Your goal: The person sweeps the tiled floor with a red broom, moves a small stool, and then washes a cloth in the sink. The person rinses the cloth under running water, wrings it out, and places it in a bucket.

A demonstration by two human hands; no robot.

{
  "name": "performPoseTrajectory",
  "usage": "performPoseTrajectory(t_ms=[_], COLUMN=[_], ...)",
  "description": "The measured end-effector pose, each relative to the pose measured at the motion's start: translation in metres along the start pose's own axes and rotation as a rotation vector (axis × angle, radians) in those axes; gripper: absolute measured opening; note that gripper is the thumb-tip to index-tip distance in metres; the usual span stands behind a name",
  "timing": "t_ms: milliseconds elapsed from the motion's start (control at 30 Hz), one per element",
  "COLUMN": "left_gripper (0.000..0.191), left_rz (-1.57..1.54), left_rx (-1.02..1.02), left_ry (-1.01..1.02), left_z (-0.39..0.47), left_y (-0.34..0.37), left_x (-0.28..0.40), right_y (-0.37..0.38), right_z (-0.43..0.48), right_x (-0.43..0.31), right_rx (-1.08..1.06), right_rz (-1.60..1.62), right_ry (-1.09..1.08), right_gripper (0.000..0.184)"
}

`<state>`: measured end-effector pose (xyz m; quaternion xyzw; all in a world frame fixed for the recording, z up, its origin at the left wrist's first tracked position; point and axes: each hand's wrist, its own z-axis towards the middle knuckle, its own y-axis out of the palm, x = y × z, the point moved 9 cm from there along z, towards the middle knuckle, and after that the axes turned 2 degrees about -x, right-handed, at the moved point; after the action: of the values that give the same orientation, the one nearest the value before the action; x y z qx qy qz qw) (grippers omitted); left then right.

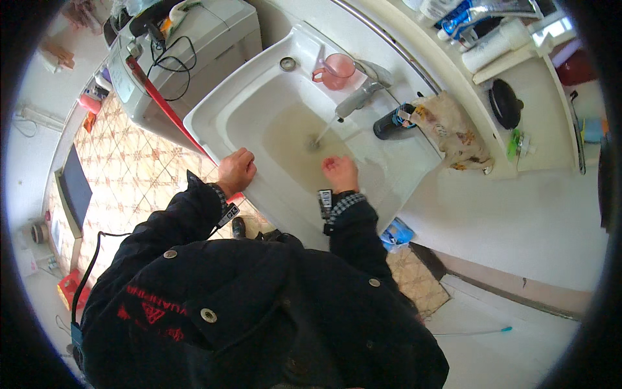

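Observation:
A white washbasin (235, 99) lies before me, with cloudy water (291, 141) in its bowl. From the grey tap (357, 99) a thin stream runs into that water. My right hand (341, 173) is over the near side of the bowl, below the stream, its fingers curled inward and reddish; I see nothing held in it. On the basin's left rim rests my left hand (236, 170), fingers curled like a fist. A red pole (167, 111) passes under the left hand, outside the rim. Both wrists wear a small device bearing a printed code.
A pink cup (338, 72) stands behind the tap, and a dark bottle (391, 124) is to its right beside a stained bag (452, 129). Left of the basin, a white appliance (214, 53) carries a black cord. Toothpaste tubes (474, 19) lie on the upper-right shelf.

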<state>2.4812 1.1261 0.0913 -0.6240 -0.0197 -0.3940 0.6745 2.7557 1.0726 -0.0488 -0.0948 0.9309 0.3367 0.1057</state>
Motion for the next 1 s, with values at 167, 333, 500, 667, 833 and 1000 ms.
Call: performPoseTrajectory(t_ms=[167, 333, 500, 667, 833, 1000], left_gripper=[0.006, 0.006, 0.007, 0.007, 0.008, 0.006], left_rz=[-0.033, -0.021, -0.053, -0.071, -0.038, -0.038], left_rx=[0.018, 0.024, 0.051, 0.024, 0.027, -0.013], left_ry=[0.008, 0.019, 0.061, 0.056, 0.055, 0.042], left_z=[-0.001, -0.001, -0.003, -0.004, -0.004, -0.003], left_y=[-0.002, -0.003, -0.007, -0.004, -0.003, -0.003], left_x=[-0.002, -0.003, -0.001, -0.003, -0.003, -0.004], right_y=[0.071, 0.121, 0.117, 0.08, 0.069, 0.058], right_z=[-0.025, -0.001, -0.005, -0.018, -0.015, 0.007], right_x=[-0.02, -0.06, -0.075, -0.047, -0.019, -0.016], right_rx=[-0.106, -0.346, -0.311, -0.125, -0.052, -0.075], right_rz=[-1.643, 0.103, 0.419, 0.299, 0.349, 0.388], right_ry=[-0.823, -0.342, -0.184, -0.285, -0.234, -0.2], right_gripper=[0.031, 0.053, 0.068, 0.064, 0.057, 0.057])
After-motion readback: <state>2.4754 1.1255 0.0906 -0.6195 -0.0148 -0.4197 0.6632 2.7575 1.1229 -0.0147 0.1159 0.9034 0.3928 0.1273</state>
